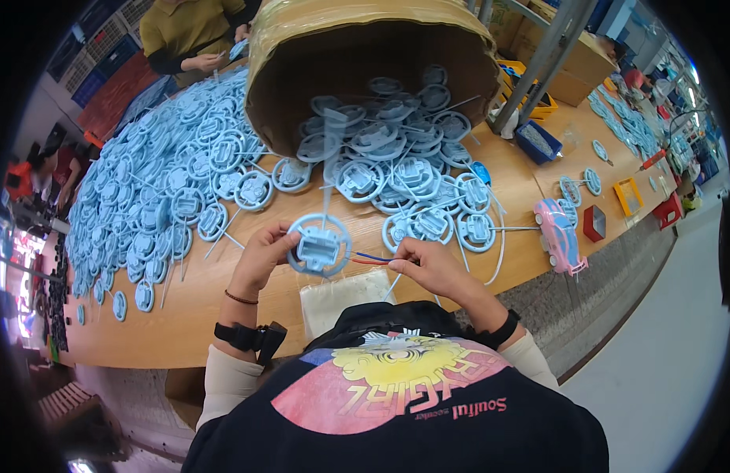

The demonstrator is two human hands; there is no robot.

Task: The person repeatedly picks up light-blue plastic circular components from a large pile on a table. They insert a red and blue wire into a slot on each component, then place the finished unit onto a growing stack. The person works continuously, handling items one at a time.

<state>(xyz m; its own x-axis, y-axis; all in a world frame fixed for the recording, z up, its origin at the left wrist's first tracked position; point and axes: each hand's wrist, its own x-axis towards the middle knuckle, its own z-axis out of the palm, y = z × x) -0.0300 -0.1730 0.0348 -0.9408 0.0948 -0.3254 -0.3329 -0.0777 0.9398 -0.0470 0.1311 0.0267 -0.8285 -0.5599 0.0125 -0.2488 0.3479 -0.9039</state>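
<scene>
A long wooden desk (223, 315) with a light orange-brown top runs through a busy workshop, with a grey floor along its right side and metal shelf posts behind. A big round cardboard drum (365, 55) wrapped in tan tape lies tipped on its side at the far edge, its mouth facing the person and spilling pale blue round plastic wheel-shaped parts (396, 150) across the desk. A wider heap of the same blue parts (160, 189) covers the left half of the desk, many with thin white wires trailing from them. At the far left corner another person in a mustard top (187, 35) works with both hands near the heap. On the right edge stands a pink plastic toy car (560, 235), beside a small red open box (594, 223). A clear plastic bag (341, 296) lies flat just in front of the person's chest.

The pale blue steering-wheel part (321, 246) is held up above the near edge of the desk, between the hands: a ring with spokes and a squarish hub. The left hand (258, 256) has its grip closed on the ring's left rim. The right hand (432, 264) pinches thin red and blue wires (373, 258) that run from the hub.
</scene>
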